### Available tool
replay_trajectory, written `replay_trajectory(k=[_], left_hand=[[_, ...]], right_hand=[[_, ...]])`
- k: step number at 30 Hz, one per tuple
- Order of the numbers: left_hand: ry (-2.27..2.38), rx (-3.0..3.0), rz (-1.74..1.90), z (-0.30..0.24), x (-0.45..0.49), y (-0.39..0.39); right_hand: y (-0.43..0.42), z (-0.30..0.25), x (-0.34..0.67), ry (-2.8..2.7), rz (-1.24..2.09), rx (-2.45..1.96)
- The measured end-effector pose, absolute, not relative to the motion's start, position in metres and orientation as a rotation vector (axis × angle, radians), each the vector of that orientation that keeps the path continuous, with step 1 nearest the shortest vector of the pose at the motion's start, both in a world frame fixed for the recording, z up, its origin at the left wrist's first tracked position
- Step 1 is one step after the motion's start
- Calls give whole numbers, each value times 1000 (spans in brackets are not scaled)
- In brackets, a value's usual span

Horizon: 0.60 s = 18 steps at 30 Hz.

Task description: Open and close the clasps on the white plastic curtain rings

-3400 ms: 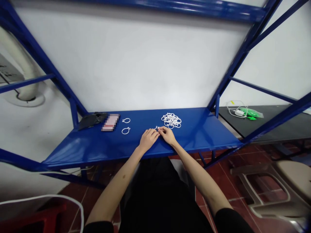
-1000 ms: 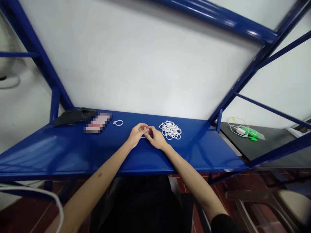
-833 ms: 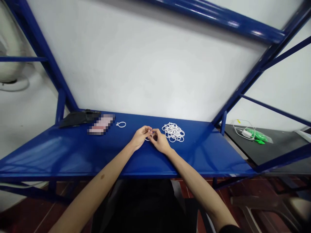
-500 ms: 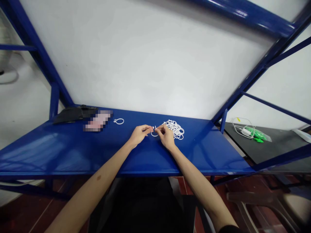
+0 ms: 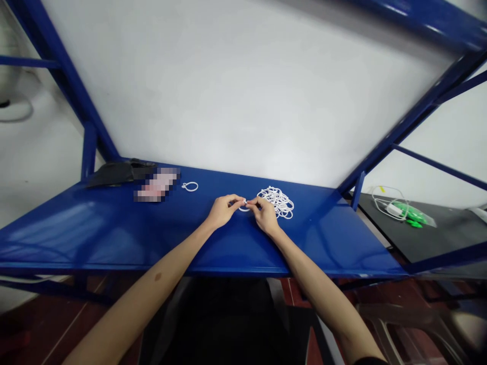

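My left hand (image 5: 222,210) and my right hand (image 5: 265,215) meet over the blue shelf (image 5: 114,238), both pinching one small white plastic ring (image 5: 244,205) between their fingertips. Just right of my right hand lies a heap of several white rings (image 5: 277,201). A single white ring (image 5: 189,186) lies apart on the shelf, further left.
A blurred pink flat object (image 5: 157,185) and a dark folded cloth (image 5: 114,173) lie at the shelf's back left. Blue frame posts (image 5: 89,152) flank the shelf. To the right, a dark table (image 5: 437,233) carries a white cable (image 5: 382,200) and a green item (image 5: 409,213).
One of two loose rings left of my hands is gone; one remains. My hands stayed together, holding a ring and shifting slightly right toward the heap. The camera turned a little.
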State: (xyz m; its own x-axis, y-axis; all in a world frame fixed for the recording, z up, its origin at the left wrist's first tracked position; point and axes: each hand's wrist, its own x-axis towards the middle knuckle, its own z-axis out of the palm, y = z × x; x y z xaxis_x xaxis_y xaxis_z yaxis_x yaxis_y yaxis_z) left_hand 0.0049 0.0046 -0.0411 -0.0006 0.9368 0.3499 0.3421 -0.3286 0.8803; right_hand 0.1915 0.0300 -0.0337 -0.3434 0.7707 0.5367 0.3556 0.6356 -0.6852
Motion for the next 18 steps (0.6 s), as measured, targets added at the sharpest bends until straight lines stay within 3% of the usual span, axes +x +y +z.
replay_trajectory(k=[12, 16, 18], left_hand=[[1560, 2031, 1188, -25, -14, 5], [1976, 1890, 1298, -23, -43, 12], [2391, 1826, 1172, -25, -56, 14]], right_hand=[[31, -30, 190, -2063, 397, -919], [46, -20, 207, -2037, 191, -1065], [55, -16, 224, -1982, 82, -1171]])
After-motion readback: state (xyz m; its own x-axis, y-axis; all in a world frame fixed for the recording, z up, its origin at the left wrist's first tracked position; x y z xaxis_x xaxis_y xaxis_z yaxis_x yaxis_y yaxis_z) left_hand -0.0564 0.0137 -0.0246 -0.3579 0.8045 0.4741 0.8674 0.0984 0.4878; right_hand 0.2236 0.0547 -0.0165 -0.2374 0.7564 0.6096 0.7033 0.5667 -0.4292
